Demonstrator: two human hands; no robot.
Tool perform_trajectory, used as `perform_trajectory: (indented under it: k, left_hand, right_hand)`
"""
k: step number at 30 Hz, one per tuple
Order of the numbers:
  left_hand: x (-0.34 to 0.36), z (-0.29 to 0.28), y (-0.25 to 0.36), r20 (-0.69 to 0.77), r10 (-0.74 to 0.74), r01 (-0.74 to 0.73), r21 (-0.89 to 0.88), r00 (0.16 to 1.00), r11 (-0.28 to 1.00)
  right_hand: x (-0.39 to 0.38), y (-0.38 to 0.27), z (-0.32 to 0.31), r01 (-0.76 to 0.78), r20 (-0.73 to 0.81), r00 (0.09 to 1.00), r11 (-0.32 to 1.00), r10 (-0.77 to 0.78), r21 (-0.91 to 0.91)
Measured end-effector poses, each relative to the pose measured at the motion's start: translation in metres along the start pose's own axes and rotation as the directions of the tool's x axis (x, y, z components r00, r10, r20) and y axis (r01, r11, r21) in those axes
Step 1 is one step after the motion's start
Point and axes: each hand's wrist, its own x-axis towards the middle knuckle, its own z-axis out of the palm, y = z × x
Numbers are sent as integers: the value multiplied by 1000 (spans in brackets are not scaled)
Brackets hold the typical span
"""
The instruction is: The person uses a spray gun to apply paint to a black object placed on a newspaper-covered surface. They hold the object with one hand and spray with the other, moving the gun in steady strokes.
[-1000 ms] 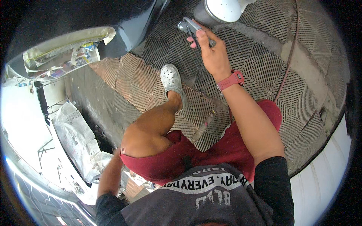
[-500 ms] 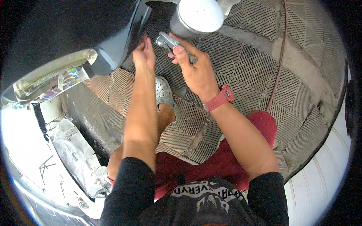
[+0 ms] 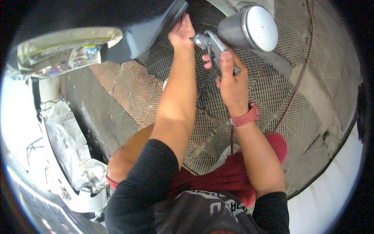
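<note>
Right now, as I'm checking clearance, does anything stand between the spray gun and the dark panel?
Yes, in this view: the left hand lies between the spray gun in the right hand and the dark panel. Depth is hard to judge.

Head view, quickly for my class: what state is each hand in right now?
Left hand: open, at the dark panel's edge; contact cannot be told.
Right hand: closed, holding a metal spray gun.

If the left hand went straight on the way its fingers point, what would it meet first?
Probably the edge of the dark panel, just ahead of the left hand; depth is unclear, so they may already touch.
</note>
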Motion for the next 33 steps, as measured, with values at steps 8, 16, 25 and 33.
perform_trajectory:
  k: [8, 16, 25, 33]
  left_hand:
    - [-68, -19, 184, -29, 309, -310, -50, 951, 949]
    - [-51, 21, 328, -263, 596, -402, 531, 759, 746]
    - [-80, 28, 162, 127, 376, -395, 395, 918, 830]
    - [-122, 53, 41, -96, 311, -249, 400, 946, 882]
  right_hand:
    - [-13, 10, 29, 6, 239, 971, 998, 9, -61]
    - [-18, 14, 40, -40, 279, 959, 997, 56, -62]
    - [-15, 6, 36, -13, 249, 968, 999, 25, -50]
    - [-23, -15, 27, 47, 230, 972, 998, -52, 29]
